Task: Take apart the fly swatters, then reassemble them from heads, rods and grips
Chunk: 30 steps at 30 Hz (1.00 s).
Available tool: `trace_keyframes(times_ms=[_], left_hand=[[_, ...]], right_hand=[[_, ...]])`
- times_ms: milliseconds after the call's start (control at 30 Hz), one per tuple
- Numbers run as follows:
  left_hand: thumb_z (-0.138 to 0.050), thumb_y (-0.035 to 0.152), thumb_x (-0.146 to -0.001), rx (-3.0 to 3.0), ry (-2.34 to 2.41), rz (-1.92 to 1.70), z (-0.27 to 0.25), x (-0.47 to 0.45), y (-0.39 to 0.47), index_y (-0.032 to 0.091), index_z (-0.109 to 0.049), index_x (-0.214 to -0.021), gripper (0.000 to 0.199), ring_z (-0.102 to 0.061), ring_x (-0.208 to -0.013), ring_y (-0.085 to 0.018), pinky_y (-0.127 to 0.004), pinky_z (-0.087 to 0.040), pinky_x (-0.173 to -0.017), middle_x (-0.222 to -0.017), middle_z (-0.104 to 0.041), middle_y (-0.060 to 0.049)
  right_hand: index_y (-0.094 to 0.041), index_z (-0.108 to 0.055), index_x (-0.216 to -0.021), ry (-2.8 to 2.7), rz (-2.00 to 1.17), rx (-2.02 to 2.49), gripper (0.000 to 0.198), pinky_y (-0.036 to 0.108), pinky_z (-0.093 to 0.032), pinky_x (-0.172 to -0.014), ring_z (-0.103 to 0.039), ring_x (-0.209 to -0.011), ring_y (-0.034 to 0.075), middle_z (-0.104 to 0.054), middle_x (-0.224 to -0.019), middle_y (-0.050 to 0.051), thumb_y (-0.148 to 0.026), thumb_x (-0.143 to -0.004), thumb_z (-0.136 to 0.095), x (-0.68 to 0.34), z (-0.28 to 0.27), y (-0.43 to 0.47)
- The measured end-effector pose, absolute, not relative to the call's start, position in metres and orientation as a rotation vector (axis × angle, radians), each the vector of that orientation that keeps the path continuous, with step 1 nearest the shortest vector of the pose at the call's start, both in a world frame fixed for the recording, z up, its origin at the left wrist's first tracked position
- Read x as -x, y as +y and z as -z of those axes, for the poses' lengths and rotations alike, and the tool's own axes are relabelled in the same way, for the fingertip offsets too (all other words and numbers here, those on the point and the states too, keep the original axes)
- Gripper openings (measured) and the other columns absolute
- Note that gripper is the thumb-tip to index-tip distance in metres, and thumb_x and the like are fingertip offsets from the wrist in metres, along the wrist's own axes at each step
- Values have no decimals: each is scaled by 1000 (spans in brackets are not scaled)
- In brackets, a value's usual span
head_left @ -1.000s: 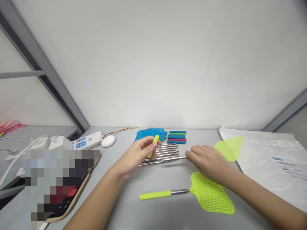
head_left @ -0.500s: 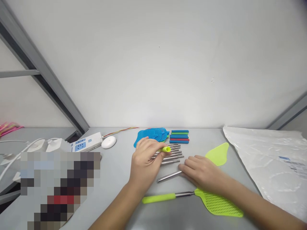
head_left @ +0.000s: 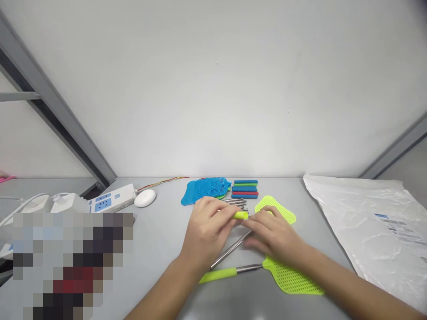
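Note:
My left hand (head_left: 207, 231) is closed around a yellow-green handle sleeve (head_left: 241, 215), whose open end points right. Close against that end are the fingers of my right hand (head_left: 276, 235), slightly blurred at the thumb. They are bent around a fly swatter with a bare metal rod (head_left: 230, 251) slanting down to the left and a yellow-green mesh head (head_left: 287, 215) behind the hand; its joint is hidden. Below lies another fly swatter (head_left: 296, 281) with a yellow-green handle, partly under my right forearm. Several metal rods (head_left: 237, 202) lie behind my left hand.
Blue swatter heads (head_left: 203, 189) are stacked at the back, beside several coloured handle sleeves (head_left: 245, 189). A clear plastic bag (head_left: 370, 231) covers the right side. On the left are a power strip (head_left: 115, 198), a round white device (head_left: 145, 198) and a pixelated area.
The sleeve in my left hand has moved slightly right. My right hand has come up to its open end, and the bare-rod swatter has turned, its head now farther left.

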<state>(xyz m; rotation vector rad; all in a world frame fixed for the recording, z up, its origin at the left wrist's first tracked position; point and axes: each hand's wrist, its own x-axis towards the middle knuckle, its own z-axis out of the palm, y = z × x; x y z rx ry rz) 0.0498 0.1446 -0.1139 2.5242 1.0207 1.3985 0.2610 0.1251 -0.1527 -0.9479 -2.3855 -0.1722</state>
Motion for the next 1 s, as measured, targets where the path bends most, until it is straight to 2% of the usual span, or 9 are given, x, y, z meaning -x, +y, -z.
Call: trace_keyframes(times_ms=[100, 267, 467, 633, 833, 1000], left_hand=[[-58, 22, -87, -2751, 1003, -1224, 117, -56, 142, 25, -67, -96, 13, -51, -83, -19, -39, -37, -83, -86, -68, -2], [-53, 27, -90, -2852, 1006, -991, 120, -64, 139, 26, -67, -96, 14, -52, -84, -18, -48, -26, -97, -84, -69, 0], [-54, 25, -90, -2743, 1145, -999, 118, -56, 146, 26, -65, -99, 15, -53, -90, -20, -47, -26, -98, -93, -69, -2], [-50, 22, -91, -2676, 1177, -1024, 117, -47, 152, 26, -64, -99, 17, -55, -88, -18, -45, -27, -98, -92, -70, -1], [-52, 24, -91, -2644, 1126, -1079, 121, -50, 152, 27, -64, -100, 16, -59, -82, -17, -46, -24, -101, -81, -70, 1], [-51, 25, -91, -2497, 1224, -1161, 123, -48, 154, 26, -63, -104, 17, -59, -85, -18, -47, -27, -100, -91, -71, -1]], right_hand=[[-21, -47, -114, -2141, 95, 958, 34, 36, -43, -75, -57, -76, 18, -65, -86, 4, -36, -86, -61, -262, 151, 122], [-22, -51, -103, -2155, 82, 914, 13, 34, -44, -74, -57, -66, 14, -64, -75, 0, -18, -91, -50, -263, 152, 121], [-23, -54, -98, -2029, -18, 1127, 7, 32, -47, -68, -59, -74, 17, -65, -81, 3, -24, -91, -51, -270, 149, 124], [-24, -54, -99, -2010, -169, 1246, 8, 30, -49, -67, -59, -76, 16, -64, -85, 2, -27, -92, -51, -279, 135, 126], [-21, -56, -100, -2285, -3, 1178, 10, 36, -46, -78, -60, -83, 17, -66, -90, 5, -25, -92, -51, -278, 120, 132], [-20, -57, -99, -2323, 94, 1170, 10, 36, -45, -76, -60, -83, 18, -65, -91, 6, -23, -91, -52, -281, 115, 145]])
